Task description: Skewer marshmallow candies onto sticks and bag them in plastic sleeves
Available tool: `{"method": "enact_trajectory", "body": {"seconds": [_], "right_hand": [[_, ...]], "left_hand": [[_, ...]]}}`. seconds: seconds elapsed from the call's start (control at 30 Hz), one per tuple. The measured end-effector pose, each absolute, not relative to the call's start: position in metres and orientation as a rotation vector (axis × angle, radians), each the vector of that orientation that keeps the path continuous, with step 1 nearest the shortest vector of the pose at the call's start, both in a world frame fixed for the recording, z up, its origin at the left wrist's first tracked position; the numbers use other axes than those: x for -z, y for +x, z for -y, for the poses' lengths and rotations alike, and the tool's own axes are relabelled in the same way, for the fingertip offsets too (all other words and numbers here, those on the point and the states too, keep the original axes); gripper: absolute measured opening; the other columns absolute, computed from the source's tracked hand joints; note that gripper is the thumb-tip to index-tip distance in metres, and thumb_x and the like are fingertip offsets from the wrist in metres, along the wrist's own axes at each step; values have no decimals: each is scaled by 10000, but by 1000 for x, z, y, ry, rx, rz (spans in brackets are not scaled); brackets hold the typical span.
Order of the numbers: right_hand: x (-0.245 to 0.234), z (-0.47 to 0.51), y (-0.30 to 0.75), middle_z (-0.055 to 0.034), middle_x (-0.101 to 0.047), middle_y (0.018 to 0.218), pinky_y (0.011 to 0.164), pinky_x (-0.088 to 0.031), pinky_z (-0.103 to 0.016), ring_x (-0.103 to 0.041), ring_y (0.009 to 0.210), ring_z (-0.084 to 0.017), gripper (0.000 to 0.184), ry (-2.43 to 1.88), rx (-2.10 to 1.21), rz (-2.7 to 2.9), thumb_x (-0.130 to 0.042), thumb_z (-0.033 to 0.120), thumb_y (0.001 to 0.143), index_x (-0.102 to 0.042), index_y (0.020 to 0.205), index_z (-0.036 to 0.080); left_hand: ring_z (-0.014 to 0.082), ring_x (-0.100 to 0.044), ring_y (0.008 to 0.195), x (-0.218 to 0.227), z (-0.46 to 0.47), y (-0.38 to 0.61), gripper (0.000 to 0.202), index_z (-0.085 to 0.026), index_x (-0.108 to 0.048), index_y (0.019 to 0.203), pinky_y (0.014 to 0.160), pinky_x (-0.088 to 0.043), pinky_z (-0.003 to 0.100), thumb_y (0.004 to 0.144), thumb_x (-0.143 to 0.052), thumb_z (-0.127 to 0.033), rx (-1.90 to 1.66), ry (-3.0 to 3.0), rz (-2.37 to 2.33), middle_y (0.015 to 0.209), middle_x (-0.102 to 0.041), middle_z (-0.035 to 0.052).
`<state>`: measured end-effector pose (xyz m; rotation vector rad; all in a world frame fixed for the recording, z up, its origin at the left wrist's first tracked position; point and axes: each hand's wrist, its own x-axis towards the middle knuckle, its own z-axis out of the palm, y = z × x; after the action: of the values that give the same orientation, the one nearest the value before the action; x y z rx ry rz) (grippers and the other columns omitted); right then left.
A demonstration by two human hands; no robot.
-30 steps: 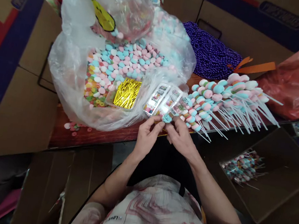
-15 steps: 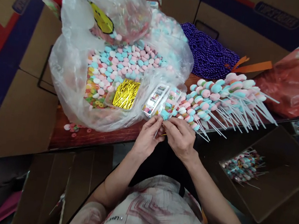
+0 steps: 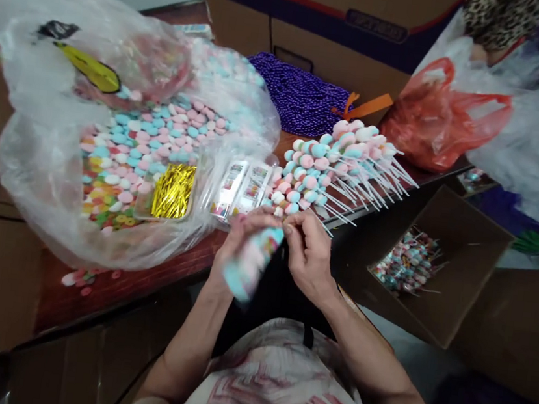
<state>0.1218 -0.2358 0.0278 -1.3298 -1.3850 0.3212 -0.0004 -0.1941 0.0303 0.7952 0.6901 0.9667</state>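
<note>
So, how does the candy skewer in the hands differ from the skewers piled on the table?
The blurred pastel candy skewer is held between the left hand and right hand, wrapped in a clear sleeve; the piled pastel candy skewers lie bare on the wooden table, white sticks pointing right. Both carry pink, blue and white candies.

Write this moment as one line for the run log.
left hand: holds candy skewer | right hand: pinches its upper end | beside: skewer pile, gold ties
</note>
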Motion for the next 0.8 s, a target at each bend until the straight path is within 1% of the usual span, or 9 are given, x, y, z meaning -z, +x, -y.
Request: {"method": "enact_trajectory", "body": {"seconds": [0.1, 0.2, 0.3, 0.37, 0.43, 0.57, 0.7, 0.73, 0.8], "right_hand": [[-34, 249, 133, -10, -572, 809, 688, -451, -298, -554, 750, -152, 165, -1334, -309, 1318, -482, 130, 984, -544, 864, 224], [-33, 266, 139, -18, -617, 812, 689, -470, -308, -581, 745, -158, 149, -1316, -326, 1252, -535, 140, 969, -614, 875, 224], [-26, 287, 148, -26, -666, 823, 664, -484, -314, -600, 718, -165, 141, -1362, -454, 1087, -582, 203, 965, -694, 885, 229], [-18, 301, 156, 1, -638, 732, 572, -448, -289, -541, 602, -138, 174, -1429, -606, 958, -577, 260, 979, -744, 934, 241], [-9, 314, 164, 14, -618, 671, 560, -448, -286, -538, 581, -138, 176, -1500, -670, 888, -609, 314, 961, -768, 1007, 253], [9, 333, 181, -23, -669, 738, 586, -467, -339, -594, 641, -175, 182, -1614, -723, 755, -731, 407, 856, -768, 911, 238], [32, 340, 224, -34, -606, 750, 528, -355, -398, -466, 546, -164, 139, -1569, -490, 339, -792, 411, 788, -731, 835, 295], [40, 339, 239, -55, -607, 765, 523, -318, -426, -449, 539, -179, 110, -1549, -433, 286, -798, 403, 779, -712, 788, 336], [57, 335, 270, -113, -631, 782, 516, -264, -459, -517, 572, -248, 180, -1588, -454, 278, -811, 457, 742, -669, 698, 355]], "left_hand": [[175, -620, 966, -30, 205, 11, 575, -177, -688, 622, 929, -510, 279, 853, -615, -698, -957, 973, -820, 938, -665, 64], [141, -586, 793, -25, 214, 26, 493, -168, -679, 664, 799, -499, 262, 840, -689, -628, -853, 939, -897, 765, -627, 23], [135, -595, 793, -22, 219, 41, 391, -152, -691, 709, 814, -492, 262, 840, -739, -517, -748, 932, -812, 793, -655, 26], [143, -611, 801, -21, 223, 52, 295, -155, -722, 792, 815, -497, 273, 855, -733, -443, -720, 980, -780, 831, -681, 32], [150, -613, 797, -18, 228, 65, 200, -173, -731, 845, 796, -500, 282, 843, -743, -372, -781, 1056, -823, 842, -685, 27], [230, -648, 1008, -10, 228, 85, 116, -208, -755, 871, 983, -493, 374, 804, -776, -300, -826, 1336, -740, 1003, -716, 71], [280, -602, 1242, -22, 205, 73, 271, -232, -761, 1009, 1130, -421, 438, 828, -765, -434, -955, 1315, -715, 1269, -682, 113], [284, -598, 1260, -28, 196, 64, 345, -238, -747, 1062, 1117, -434, 445, 845, -736, -505, -999, 1215, -721, 1291, -677, 114], [308, -619, 1249, -40, 178, 44, 525, -263, -690, 1196, 1026, -498, 457, 858, -643, -662, -1034, 920, -679, 1339, -664, 109]]}}
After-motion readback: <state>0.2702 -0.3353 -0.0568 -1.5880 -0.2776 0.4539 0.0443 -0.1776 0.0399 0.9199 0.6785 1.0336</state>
